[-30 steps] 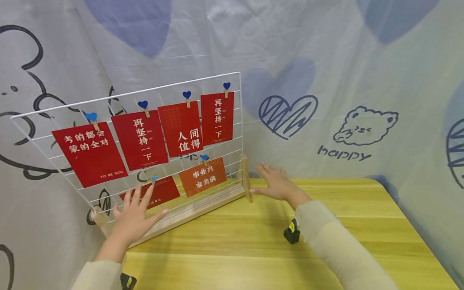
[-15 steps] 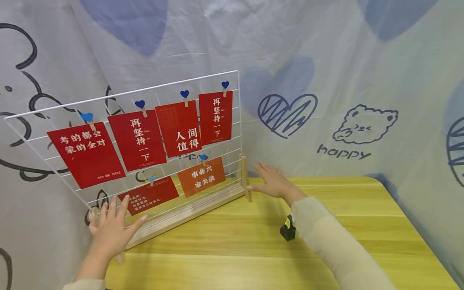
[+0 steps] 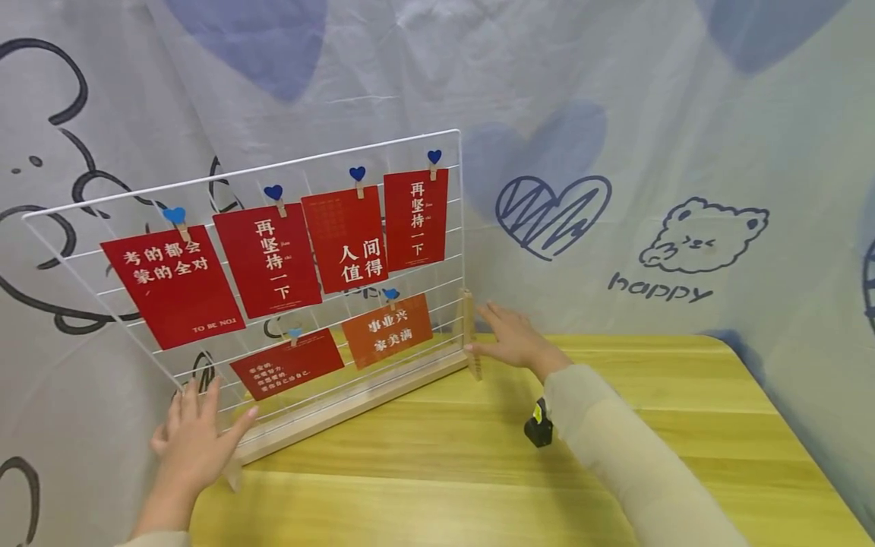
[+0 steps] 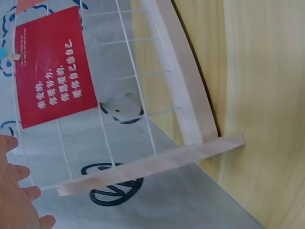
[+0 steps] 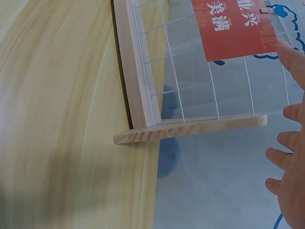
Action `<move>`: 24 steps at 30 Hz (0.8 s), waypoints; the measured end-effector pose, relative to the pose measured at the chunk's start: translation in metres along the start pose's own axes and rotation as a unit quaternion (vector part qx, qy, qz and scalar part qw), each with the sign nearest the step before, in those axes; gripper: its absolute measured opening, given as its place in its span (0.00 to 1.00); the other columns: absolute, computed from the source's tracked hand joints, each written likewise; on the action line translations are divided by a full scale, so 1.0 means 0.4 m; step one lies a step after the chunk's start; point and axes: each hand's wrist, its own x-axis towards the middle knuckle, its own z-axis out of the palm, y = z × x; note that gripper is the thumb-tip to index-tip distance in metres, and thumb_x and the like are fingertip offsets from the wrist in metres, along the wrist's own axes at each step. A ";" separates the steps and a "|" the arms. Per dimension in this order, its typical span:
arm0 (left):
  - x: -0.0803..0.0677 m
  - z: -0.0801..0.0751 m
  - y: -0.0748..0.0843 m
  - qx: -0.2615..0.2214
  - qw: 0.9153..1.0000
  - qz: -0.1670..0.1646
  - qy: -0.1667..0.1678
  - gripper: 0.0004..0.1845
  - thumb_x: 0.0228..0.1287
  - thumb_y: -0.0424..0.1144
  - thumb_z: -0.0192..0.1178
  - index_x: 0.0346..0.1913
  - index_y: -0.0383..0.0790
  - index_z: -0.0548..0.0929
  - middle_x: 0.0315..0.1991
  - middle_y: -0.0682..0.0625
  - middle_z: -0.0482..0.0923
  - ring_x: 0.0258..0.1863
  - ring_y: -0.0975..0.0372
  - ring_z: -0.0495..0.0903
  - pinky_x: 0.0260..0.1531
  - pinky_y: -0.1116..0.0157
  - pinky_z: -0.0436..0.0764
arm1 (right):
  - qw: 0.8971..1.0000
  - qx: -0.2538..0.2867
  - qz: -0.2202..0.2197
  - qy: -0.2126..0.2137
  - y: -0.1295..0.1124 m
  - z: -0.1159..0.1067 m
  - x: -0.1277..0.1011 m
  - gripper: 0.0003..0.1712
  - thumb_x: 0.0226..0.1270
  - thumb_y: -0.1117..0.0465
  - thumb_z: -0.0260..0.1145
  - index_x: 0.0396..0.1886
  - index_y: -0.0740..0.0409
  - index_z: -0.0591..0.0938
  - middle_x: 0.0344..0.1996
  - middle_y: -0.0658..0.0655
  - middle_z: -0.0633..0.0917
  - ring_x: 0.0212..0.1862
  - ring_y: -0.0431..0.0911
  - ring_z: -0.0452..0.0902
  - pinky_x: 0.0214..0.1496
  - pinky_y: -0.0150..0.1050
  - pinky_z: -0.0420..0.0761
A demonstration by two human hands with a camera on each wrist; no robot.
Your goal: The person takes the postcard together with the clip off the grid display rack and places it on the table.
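A white wire grid (image 3: 307, 160) stands upright in a wooden base (image 3: 355, 403) on the table. Four-sided red cards (image 3: 174, 308) hang in an upper row from blue heart clips (image 3: 274, 193). Below them hang a red card (image 3: 321, 352) and an orange card (image 3: 418, 311). My left hand (image 3: 194, 447), fingers spread, is at the grid's left end and hides part of the left foot (image 4: 143, 165). My right hand (image 3: 514, 339) reaches toward the right foot (image 5: 195, 128), its thumb right at the wood in the head view. Neither hand grips anything.
The yellow wood-grain table (image 3: 424, 486) extends to the front and right. A pale curtain (image 3: 547, 68) with hearts and cartoon drawings hangs close behind and left of the grid. A small black piece with a yellow mark (image 3: 538, 431) sits by the right cuff.
My left hand has moved left and down, away from in front of the lower red card, to the grid's left end. My right hand has stayed near the right foot.
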 end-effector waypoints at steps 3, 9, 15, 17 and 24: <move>0.002 0.006 -0.011 -0.005 1.000 -0.017 -0.006 0.44 0.57 0.62 0.42 0.65 0.34 0.40 0.61 0.27 0.31 0.58 0.35 0.31 0.37 0.31 0.40 | 1.000 0.002 -0.009 0.004 0.000 0.005 0.011 0.47 0.52 0.35 0.54 0.65 0.56 0.53 0.63 0.64 0.51 0.63 0.58 0.46 0.60 0.55 0.46; 0.007 0.016 -0.030 -0.014 0.999 -0.032 -0.006 0.44 0.58 0.61 0.42 0.65 0.32 0.40 0.61 0.27 0.30 0.57 0.33 0.33 0.36 0.30 0.41 | 1.000 0.014 -0.003 0.001 -0.002 0.012 0.030 0.47 0.52 0.35 0.54 0.66 0.54 0.51 0.64 0.63 0.50 0.63 0.57 0.44 0.60 0.55 0.46; 0.015 0.016 -0.052 -0.019 0.999 -0.047 -0.011 0.44 0.59 0.61 0.40 0.64 0.31 0.40 0.61 0.26 0.29 0.56 0.31 0.35 0.35 0.30 0.41 | 0.999 0.018 -0.025 0.008 -0.014 0.017 0.053 0.45 0.54 0.40 0.56 0.65 0.57 0.52 0.64 0.61 0.50 0.63 0.57 0.45 0.59 0.54 0.48; 0.017 0.016 -0.057 -0.020 0.998 -0.051 -0.015 0.44 0.59 0.61 0.39 0.64 0.31 0.39 0.61 0.26 0.29 0.55 0.31 0.35 0.34 0.30 0.42 | 0.999 0.015 -0.030 0.007 -0.016 0.019 0.060 0.45 0.55 0.40 0.56 0.65 0.58 0.52 0.64 0.61 0.49 0.63 0.57 0.45 0.60 0.54 0.47; 0.026 0.018 -0.073 -0.029 0.998 -0.061 -0.017 0.44 0.59 0.62 0.38 0.64 0.30 0.40 0.61 0.26 0.30 0.55 0.31 0.36 0.35 0.30 0.41 | 1.000 0.021 -0.009 0.000 -0.018 0.027 0.085 0.46 0.55 0.40 0.56 0.66 0.56 0.49 0.65 0.61 0.47 0.63 0.58 0.44 0.60 0.55 0.47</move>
